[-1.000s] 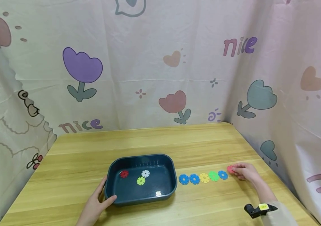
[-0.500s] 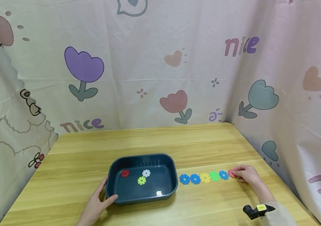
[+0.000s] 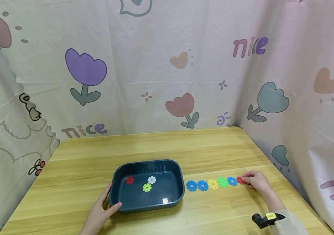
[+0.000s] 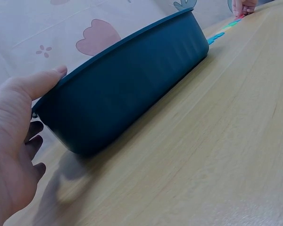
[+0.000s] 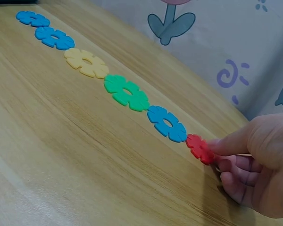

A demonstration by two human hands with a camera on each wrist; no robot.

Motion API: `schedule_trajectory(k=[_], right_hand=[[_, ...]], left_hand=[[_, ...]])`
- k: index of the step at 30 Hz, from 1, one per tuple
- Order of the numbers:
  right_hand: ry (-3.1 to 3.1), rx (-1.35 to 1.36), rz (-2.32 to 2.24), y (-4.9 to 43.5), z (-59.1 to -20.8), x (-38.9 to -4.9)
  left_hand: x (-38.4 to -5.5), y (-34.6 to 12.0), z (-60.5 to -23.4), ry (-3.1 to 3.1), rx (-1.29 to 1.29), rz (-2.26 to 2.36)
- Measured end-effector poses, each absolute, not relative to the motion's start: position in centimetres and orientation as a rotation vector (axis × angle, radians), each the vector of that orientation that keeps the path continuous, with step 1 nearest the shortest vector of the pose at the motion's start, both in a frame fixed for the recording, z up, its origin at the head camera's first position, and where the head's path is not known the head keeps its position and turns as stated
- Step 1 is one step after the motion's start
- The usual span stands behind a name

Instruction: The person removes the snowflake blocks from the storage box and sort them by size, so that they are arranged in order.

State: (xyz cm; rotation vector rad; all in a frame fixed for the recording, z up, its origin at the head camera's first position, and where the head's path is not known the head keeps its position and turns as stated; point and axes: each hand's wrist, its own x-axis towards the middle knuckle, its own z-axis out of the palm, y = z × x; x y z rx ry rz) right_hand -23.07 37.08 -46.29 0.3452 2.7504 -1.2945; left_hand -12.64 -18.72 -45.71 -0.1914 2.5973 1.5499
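My right hand pinches a red plastic snowflake disc between thumb and fingers, at the right end of a row on the table. Its edge meets the neighbouring blue disc. Leftward the row continues with a green disc, a yellow disc and two more blue ones. My left hand grips the left front corner of a dark blue-green plastic tub, thumb over the rim and fingers along the outer side. Inside the tub lie a red disc, a white disc and a yellow-green disc.
The wooden table reaches back to a printed cloth that hangs behind it and along both sides. A black wrist mount sits on my right sleeve.
The red disc in my right hand has come down slightly toward the front and now lines up with the row's end. My left hand and the tub have stayed put.
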Motion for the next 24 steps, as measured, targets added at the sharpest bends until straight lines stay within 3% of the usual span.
schedule_trajectory(k=[11,24], right_hand=[[2.666,0.331,-1.448,37.3,-46.1,-23.0],[2.724,0.031,-1.465,33.4,-42.0,-23.6]], left_hand=[[-12.7,-18.7,-45.6,2.615,-0.197,1.493],[-12.8,-18.6,-45.6,2.607,-0.216,1.478]])
